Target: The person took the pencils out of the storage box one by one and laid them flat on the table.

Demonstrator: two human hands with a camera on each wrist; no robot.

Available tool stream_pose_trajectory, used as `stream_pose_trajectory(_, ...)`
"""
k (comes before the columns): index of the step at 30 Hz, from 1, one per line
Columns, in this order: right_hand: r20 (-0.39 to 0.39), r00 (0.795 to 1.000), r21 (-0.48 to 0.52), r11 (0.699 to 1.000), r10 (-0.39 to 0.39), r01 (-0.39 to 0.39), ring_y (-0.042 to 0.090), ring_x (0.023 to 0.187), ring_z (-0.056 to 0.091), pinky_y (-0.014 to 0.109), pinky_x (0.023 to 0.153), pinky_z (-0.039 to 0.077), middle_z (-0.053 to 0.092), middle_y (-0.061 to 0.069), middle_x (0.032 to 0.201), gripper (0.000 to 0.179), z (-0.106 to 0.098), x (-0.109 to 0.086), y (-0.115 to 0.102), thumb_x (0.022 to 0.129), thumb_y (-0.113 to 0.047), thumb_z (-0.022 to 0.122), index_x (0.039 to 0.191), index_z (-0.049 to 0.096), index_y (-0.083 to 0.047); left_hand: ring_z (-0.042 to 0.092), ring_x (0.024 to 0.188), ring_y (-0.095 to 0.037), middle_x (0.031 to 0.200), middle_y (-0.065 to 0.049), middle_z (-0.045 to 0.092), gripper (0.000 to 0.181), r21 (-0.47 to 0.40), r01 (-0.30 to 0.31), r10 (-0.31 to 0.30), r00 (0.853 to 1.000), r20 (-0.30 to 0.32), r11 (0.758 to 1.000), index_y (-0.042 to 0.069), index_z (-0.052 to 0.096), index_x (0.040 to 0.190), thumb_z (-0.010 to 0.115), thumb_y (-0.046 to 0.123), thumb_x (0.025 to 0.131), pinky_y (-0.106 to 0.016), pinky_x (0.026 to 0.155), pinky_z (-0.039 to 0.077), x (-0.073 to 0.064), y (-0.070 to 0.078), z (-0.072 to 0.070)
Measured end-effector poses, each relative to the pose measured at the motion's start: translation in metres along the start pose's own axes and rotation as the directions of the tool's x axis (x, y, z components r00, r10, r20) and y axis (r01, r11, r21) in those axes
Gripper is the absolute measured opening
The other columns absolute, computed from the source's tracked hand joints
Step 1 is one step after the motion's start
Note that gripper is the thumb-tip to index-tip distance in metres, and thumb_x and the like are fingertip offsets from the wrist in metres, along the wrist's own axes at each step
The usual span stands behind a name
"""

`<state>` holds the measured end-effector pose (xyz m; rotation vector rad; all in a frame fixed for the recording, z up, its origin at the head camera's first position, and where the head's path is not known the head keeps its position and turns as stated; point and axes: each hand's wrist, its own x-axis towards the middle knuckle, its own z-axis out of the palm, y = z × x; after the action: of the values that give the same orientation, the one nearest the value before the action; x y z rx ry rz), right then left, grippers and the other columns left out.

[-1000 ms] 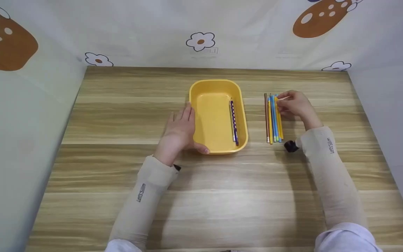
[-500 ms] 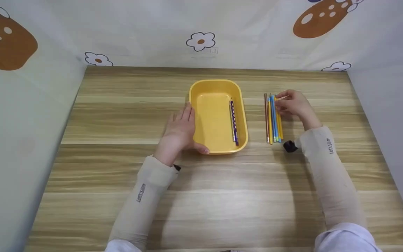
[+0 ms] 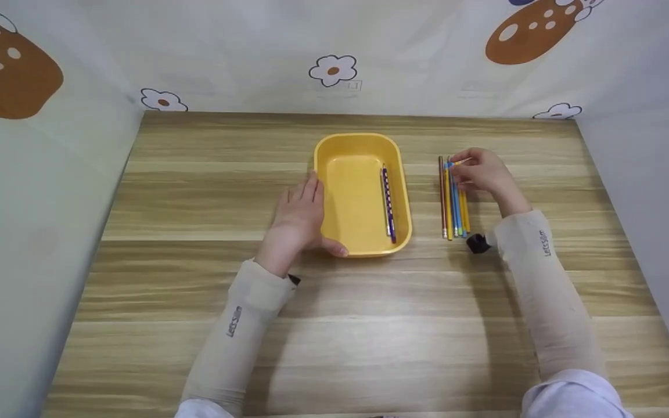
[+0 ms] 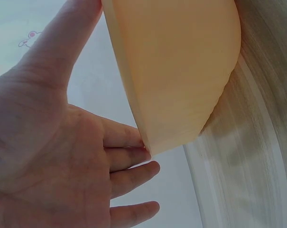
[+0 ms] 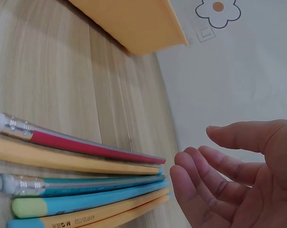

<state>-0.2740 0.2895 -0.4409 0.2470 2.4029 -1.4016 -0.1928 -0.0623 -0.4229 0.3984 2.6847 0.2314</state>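
Note:
A yellow plastic tray (image 3: 353,203) stands mid-table, with a dark purple patterned pencil (image 3: 389,203) and a thinner pencil beside it along its right inner wall. My left hand (image 3: 298,220) rests against the tray's left side, its fingers straight and its thumb at the near corner. Right of the tray lies a row of pencils, among them a red one (image 5: 86,148), a light blue one (image 5: 100,197) and several yellow ones. Over the far ends of this row hovers my right hand (image 3: 484,173). Its fingers are gently bent, and in the right wrist view the thumb stands apart from them with nothing between.
Underneath everything is a wood-grain table (image 3: 369,337). Pale curtains with flower prints (image 3: 333,70) enclose it at the back and both sides. A small black wrist device (image 3: 478,244) sits under the right wrist, close to the pencils' near ends.
My right hand has shifted slightly left, from the right-hand yellow pencils to above the blue ones. The left hand and the tray have stayed in place.

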Motion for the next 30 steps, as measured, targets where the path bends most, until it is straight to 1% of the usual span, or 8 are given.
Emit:
stream_pose_trajectory(6,0.022,1.000,0.003,1.000,-0.020,0.020,0.008,0.070,0.062,0.026,0.068,0.057,0.060,0.001,0.088,0.039,0.005,-0.002,-0.006,0.092,-0.012,0.058,0.125,0.047,0.005,0.002,0.146,-0.028,0.158,-0.014,-0.004,0.141,0.001,0.002,-0.002,1.000,0.003,1.000,0.002,0.002,0.151,0.073,0.074,0.052,-0.050,0.117,0.010,-0.001,0.001,0.000)
stream_pose_trajectory(10,0.028,0.999,-0.002,0.999,-0.041,0.041,0.009,0.071,0.062,0.027,0.070,0.057,0.061,0.002,0.088,0.038,0.008,-0.003,-0.011,0.091,-0.013,0.059,0.124,0.049,0.005,0.003,0.146,-0.028,0.158,-0.014,-0.004,0.141,0.009,0.001,-0.001,1.000,0.007,1.000,0.002,0.002,0.151,0.072,0.075,0.052,-0.050,0.117,0.010,-0.001,0.001,0.000)
stream_pose_trajectory(17,0.054,0.996,-0.016,0.998,-0.064,0.065,0.014,0.078,0.063,0.024,0.067,0.056,0.062,0.009,0.098,0.038,0.014,-0.001,-0.019,0.092,-0.017,0.058,0.124,0.049,0.003,0.008,0.145,-0.031,0.158,-0.017,-0.001,0.141,0.043,-0.018,0.018,1.000,0.003,0.999,0.000,0.003,0.150,0.072,0.076,0.053,-0.052,0.116,0.012,-0.001,0.000,-0.001)
stream_pose_trajectory(23,0.067,0.995,-0.028,0.997,-0.075,0.077,0.020,0.083,0.066,0.029,0.071,0.058,0.061,0.011,0.101,0.040,0.021,-0.001,-0.029,0.092,-0.018,0.058,0.125,0.049,0.003,0.006,0.145,-0.032,0.158,-0.016,-0.002,0.142,0.021,-0.005,0.005,1.000,0.009,1.000,0.000,0.001,0.150,0.072,0.075,0.053,-0.051,0.116,0.010,0.000,0.000,-0.001)
stream_pose_trajectory(26,0.076,0.994,-0.024,0.997,-0.073,0.075,0.019,0.081,0.066,0.030,0.071,0.058,0.061,0.015,0.103,0.039,0.024,-0.001,-0.034,0.093,-0.017,0.056,0.125,0.048,0.004,0.006,0.145,-0.031,0.158,-0.016,-0.003,0.142,0.015,-0.001,0.001,1.000,0.009,1.000,0.001,0.001,0.150,0.072,0.075,0.052,-0.051,0.117,0.010,0.001,-0.001,0.000)
stream_pose_trajectory(30,0.082,0.993,-0.012,0.997,-0.079,0.080,0.016,0.077,0.065,0.030,0.070,0.058,0.062,0.012,0.097,0.037,0.030,-0.002,-0.040,0.093,-0.014,0.055,0.124,0.048,0.006,0.005,0.145,-0.031,0.158,-0.016,-0.003,0.142,0.013,0.000,0.000,1.000,0.009,1.000,0.001,0.001,0.150,0.072,0.075,0.052,-0.050,0.117,0.009,0.000,0.000,0.001)
